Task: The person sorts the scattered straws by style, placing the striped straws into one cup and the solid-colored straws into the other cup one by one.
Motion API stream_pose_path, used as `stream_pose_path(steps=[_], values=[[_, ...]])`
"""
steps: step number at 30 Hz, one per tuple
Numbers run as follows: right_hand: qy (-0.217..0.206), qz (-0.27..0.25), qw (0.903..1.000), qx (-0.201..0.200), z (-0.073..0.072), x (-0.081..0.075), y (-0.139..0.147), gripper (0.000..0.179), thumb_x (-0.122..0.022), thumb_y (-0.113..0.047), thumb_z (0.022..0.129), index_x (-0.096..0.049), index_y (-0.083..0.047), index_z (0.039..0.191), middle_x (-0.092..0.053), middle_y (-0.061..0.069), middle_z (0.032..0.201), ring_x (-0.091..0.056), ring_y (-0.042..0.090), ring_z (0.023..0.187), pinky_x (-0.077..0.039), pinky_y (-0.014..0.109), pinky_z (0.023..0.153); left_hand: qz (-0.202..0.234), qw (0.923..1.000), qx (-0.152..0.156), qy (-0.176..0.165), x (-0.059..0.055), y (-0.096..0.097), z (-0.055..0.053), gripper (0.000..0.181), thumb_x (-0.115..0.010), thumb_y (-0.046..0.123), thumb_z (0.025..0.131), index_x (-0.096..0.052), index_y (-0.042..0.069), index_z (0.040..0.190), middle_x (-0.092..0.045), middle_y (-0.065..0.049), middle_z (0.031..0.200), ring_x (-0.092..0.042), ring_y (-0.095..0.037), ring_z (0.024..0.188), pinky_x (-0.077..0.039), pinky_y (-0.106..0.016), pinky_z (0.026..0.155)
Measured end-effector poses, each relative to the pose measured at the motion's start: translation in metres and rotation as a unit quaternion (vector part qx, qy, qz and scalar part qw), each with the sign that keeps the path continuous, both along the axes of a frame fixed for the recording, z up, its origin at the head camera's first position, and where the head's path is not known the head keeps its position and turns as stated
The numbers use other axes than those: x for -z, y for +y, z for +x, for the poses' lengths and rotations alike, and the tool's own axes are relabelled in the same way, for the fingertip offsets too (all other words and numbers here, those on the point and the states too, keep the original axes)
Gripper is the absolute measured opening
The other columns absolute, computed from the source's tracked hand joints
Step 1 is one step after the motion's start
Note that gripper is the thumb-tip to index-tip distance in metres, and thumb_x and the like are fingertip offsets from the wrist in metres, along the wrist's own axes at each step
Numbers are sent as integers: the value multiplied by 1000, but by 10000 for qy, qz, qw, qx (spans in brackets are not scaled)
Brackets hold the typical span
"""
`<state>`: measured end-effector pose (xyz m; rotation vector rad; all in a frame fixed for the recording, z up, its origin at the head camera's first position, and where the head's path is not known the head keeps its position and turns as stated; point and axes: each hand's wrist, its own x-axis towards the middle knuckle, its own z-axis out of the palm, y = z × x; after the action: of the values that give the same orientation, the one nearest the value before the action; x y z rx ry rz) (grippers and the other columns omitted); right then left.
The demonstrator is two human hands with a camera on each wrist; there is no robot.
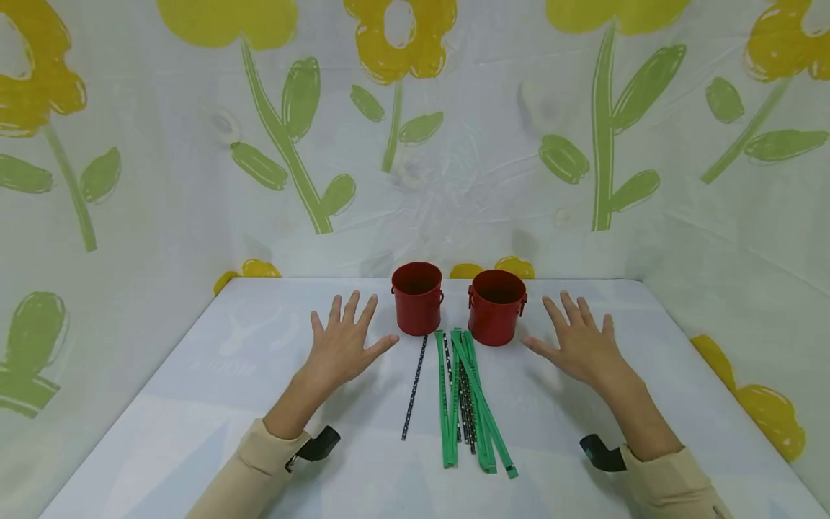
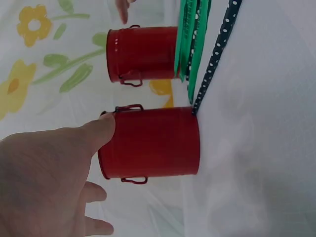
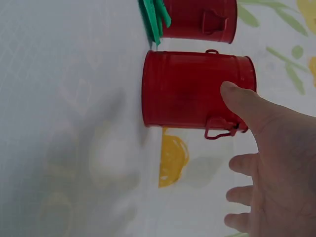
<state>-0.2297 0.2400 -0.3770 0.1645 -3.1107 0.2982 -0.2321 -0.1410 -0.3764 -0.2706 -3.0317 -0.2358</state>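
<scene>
1. The inner bottoms of the left red bucket [image 1: 418,316] and right red bucket [image 1: 495,319] are too dark to make out.
2. Green strips [image 1: 444,404] partly cover dotted sticks [image 1: 465,407], whose number cannot be told.
3. Pale lettering [image 1: 223,366] on the surface [image 1: 363,461] is too faint to read.
4. In the left wrist view, the left edge crops the left hand [image 2: 49,173], whose thumb hides part of the left red bucket's rim.
5. In the right wrist view, the right edge crops the right hand [image 3: 286,163]; the top edge cuts the left red bucket.
</scene>
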Motion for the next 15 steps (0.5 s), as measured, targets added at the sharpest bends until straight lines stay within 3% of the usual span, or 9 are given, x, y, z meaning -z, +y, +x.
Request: stream_pose_path(steps=[4,7,12,15], values=[[110,93,9998,-120,3,-5,-4,94,-55,-64,88,-19,-10,156,-12,27,161,-11,53,145,-7,79,109,146,9998,75,85,0,1,-2,86,-50,66,90,-23,21,157,-20,-19,162,-17,-48,148,-14,-76,111],[271,105,9993,-232,6,-8,-8,93,-56,-62,89,-20,-9,156,-18,28,159,-19,52,144,-19,77,108,228,9995,125,195,1,1,-4,85,-51,66,90,-25,20,156,-24,-19,161,-23,-46,146,-20,-74,112],[532,-141,9977,-399,11,-13,-16,91,-60,-60,88,-25,-9,154,-33,28,153,-36,50,135,-44,71,94,398,9986,181,304,2,0,-9,85,-54,64,90,-26,18,156,-30,-19,158,-32,-44,142,-31,-68,110],[614,-310,9964,-499,15,-16,-23,88,-62,-59,88,-29,-10,153,-40,27,147,-44,48,129,-53,65,84,526,9979,202,326,1,1,-13,85,-56,61,90,-27,16,155,-32,-20,156,-35,-43,140,-36,-65,108]])
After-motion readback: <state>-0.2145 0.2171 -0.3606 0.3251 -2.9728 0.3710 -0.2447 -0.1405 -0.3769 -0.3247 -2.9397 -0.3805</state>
